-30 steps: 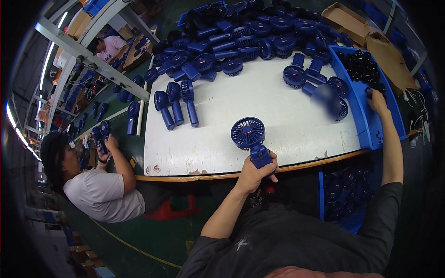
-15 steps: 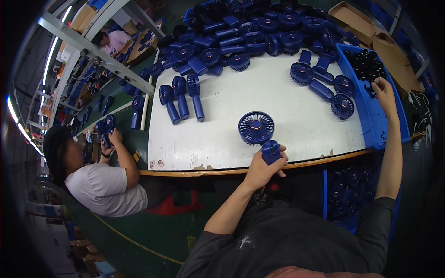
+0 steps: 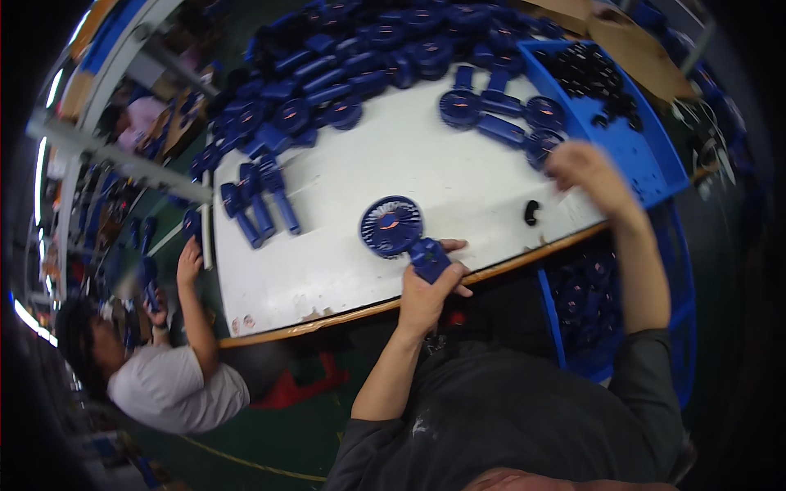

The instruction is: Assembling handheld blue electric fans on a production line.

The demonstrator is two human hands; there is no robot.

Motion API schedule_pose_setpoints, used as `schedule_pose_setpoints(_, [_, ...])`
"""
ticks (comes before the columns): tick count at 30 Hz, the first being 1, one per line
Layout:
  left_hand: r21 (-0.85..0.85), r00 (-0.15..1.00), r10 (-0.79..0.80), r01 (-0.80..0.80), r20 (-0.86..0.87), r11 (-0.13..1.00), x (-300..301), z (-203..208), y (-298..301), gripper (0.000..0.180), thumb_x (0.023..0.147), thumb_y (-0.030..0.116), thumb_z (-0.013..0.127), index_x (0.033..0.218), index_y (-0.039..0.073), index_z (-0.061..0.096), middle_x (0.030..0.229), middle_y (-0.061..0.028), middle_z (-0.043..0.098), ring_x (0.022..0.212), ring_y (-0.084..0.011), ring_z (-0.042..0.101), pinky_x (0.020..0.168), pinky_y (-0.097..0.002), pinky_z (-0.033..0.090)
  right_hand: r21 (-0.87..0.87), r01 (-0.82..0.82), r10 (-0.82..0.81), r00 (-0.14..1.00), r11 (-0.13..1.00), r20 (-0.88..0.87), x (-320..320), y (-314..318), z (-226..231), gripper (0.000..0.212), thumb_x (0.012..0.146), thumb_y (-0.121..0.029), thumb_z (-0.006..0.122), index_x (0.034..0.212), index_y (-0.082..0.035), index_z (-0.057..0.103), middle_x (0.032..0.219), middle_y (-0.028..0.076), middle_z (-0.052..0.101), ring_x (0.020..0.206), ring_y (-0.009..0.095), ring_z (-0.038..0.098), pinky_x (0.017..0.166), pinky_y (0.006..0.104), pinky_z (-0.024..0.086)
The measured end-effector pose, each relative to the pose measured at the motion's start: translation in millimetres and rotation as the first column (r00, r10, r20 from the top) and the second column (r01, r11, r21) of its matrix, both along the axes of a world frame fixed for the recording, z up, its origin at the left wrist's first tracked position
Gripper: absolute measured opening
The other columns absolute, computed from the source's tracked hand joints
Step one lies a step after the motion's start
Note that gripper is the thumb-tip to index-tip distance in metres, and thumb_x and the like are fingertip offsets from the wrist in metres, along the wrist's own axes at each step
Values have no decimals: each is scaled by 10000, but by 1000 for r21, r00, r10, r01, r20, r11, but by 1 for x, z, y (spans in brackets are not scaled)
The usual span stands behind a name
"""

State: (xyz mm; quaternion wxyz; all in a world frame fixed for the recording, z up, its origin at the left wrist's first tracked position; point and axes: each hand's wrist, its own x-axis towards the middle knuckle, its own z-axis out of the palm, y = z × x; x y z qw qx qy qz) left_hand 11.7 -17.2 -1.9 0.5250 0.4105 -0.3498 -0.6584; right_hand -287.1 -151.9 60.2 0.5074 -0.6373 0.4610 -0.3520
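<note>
One co-worker in a light grey shirt sits well off to the left of the person's left hand, near a shelf frame. Beyond that hand and to its left, three blue fans lie side by side on the white table, handles toward the near edge. Farther beyond it spreads a heaped pile of similar fans. The left hand itself is wrapped around the handle of a handheld fan, whose round head points away and leftward over the table, grille up. To the right of this hand, nearer the other one, a small black curved piece lies alone near the table's edge. Past it, beyond the right hand, is a loose cluster of fans. The right hand is raised and blurred; whether its fingers hold anything cannot be told. Just to its right stands a blue bin with black parts heaped at its far end.

The step in hand looks like steadying one fan while the right hand deals with small parts. Handling the lone piece would call for a precise fingertip pinch and an unshifting left hold.
</note>
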Motion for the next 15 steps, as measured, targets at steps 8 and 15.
schedule_pose_setpoints(8, [-22, 989, 107, -110, -101, 994, 2, -2, 19, 358, 868, -21, 681, 1186, -19, 517, 973, -151, 640, 760, -204, 657, 540, -289, 573, 0, -138, 137, 985, 990, 100, 117, 119, -35, 210, 968, -182, 608, 1068, 3, 603, 896, 100, 629, 767, 182, 649, 684, 318, 542])
schedule_pose_setpoints(15, [78, 975, 22, -5, -222, 997, -2, 18, 23, 389, 888, 71, 701, 1199, -50, 502, 970, -139, 629, 811, -209, 672, 516, -266, 588, -639, -248, 171, 968, 728, -182, 112, 108, -21, 291, 819, -86, 736, 1073, 14, 635, 991, 149, 638, 871, 302, 659, 741, 368, 547])
